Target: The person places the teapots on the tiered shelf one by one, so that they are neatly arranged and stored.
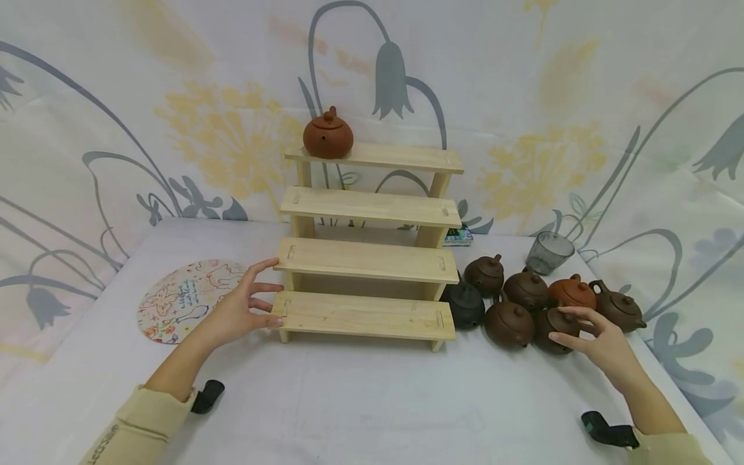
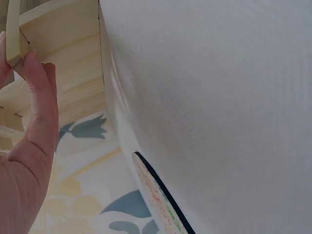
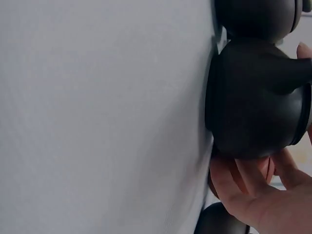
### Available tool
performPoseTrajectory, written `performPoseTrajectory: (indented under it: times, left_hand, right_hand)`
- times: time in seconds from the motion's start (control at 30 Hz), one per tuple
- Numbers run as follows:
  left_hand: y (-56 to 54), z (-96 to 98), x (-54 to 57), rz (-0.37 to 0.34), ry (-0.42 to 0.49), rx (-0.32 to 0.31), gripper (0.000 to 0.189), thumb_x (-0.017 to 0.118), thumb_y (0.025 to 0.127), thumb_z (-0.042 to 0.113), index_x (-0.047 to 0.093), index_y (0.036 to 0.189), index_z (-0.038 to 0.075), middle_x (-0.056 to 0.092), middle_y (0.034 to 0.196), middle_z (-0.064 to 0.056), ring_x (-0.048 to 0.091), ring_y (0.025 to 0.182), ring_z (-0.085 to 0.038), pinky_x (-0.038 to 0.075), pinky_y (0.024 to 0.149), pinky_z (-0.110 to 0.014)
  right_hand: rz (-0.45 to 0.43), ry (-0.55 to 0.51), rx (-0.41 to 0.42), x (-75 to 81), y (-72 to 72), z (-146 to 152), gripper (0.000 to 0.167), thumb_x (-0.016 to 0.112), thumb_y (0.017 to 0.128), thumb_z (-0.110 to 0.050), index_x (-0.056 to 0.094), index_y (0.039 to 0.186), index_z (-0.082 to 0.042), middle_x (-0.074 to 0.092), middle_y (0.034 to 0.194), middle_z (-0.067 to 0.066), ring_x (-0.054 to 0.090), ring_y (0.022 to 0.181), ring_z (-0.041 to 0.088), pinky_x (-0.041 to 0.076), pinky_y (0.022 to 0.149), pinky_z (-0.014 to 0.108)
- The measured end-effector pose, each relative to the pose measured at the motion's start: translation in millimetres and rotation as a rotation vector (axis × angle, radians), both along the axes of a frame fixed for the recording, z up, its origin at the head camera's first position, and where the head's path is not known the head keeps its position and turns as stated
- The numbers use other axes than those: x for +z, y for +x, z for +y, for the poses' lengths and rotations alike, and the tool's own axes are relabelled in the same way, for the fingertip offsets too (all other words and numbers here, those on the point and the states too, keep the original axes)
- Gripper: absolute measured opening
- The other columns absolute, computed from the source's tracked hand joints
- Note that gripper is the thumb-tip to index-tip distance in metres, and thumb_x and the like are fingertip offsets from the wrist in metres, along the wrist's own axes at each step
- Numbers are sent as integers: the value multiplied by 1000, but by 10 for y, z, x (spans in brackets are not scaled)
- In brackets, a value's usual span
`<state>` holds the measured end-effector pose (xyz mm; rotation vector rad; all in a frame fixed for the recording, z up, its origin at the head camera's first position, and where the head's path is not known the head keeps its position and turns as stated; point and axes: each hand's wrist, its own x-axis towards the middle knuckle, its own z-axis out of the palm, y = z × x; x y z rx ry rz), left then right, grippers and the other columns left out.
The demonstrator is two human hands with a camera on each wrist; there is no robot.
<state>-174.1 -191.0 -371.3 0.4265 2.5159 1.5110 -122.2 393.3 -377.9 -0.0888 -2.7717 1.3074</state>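
Observation:
A stepped wooden display stand (image 1: 366, 258) rises at the middle of the white table. My left hand (image 1: 239, 311) grips its left end low down; in the left wrist view fingers lie on both sides of a board's corner (image 2: 15, 46). On the top step sits a reddish-brown clay teapot (image 1: 328, 137). To the right, my right hand (image 1: 607, 345) holds a dark brown teapot (image 1: 555, 329) at the front of a cluster. That dark teapot (image 3: 258, 102) fills much of the right wrist view, with fingers along its side and a fingertip beyond.
Beside the held one stand several teapots, among them a brown one (image 1: 509, 325), a black one (image 1: 465, 305) and an orange-red one (image 1: 572, 294). A grey glass (image 1: 549, 252) is behind them. A round patterned mat (image 1: 168, 310) lies at left, and a small box (image 1: 458, 236) behind the stand.

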Motion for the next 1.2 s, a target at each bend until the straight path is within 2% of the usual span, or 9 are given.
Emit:
performPoseTrajectory:
  times: [0.1, 0.23, 0.4, 0.63, 0.73, 0.97, 1.2]
  left_hand:
    - [0, 0, -3, -6, 4, -1, 99, 79, 73, 5, 16, 147, 28, 48, 130, -24, 59, 94, -31, 49, 68, -36]
    - [1, -1, -5, -8, 16, -3, 99, 78, 73, 5, 17, 147, 27, 48, 130, -24, 59, 93, -31, 49, 68, -36]
    - [5, -3, 1, 3, 18, 0, 98, 78, 73, 4, 17, 147, 26, 48, 129, -25, 59, 93, -31, 49, 68, -35]
    - [-12, 1, -3, -4, 5, -10, 99, 78, 74, 5, 16, 147, 27, 47, 130, -24, 59, 94, -32, 49, 69, -36]
    - [-12, -3, -3, -7, 8, -9, 99, 78, 74, 5, 16, 147, 28, 47, 130, -24, 59, 94, -32, 49, 69, -36]
    - [-2, -1, 12, -3, 18, -11, 99, 78, 74, 4, 16, 147, 27, 47, 130, -25, 59, 93, -31, 49, 68, -36]
    - [4, -9, -12, 10, 17, -12, 98, 78, 74, 4, 16, 147, 27, 47, 130, -24, 59, 93, -30, 50, 68, -36]
  right_hand:
    - [-61, -53, 41, 10, -6, 6, 54, 69, 86, -23, 46, 134, -12, 34, 131, 10, 28, 121, 49, 32, 85, 61]
    - [-95, -84, 71, -2, -32, 41, 58, 67, 87, -21, 42, 139, -12, 26, 137, 16, 25, 123, 50, 31, 87, 62]
    - [-82, -44, 87, 4, -62, 52, 60, 68, 87, -22, 41, 139, -10, 32, 134, 10, 28, 120, 45, 34, 85, 55]
    - [-90, -8, 35, -11, -61, 65, 56, 70, 85, -25, 47, 136, -14, 36, 131, 7, 36, 111, 26, 38, 81, 46]
    - [-67, 8, 22, 9, -50, 53, 55, 71, 84, -24, 50, 134, -14, 38, 129, 6, 37, 107, 22, 40, 77, 40]
    - [-2, 44, 28, 190, 4, 69, 50, 71, 84, -21, 53, 131, -16, 44, 115, -11, 43, 92, 2, 42, 69, 19]
    - [27, 43, 31, 439, 5, 26, 46, 72, 84, -20, 55, 127, -23, 48, 104, -23, 48, 89, -5, 41, 68, 14]
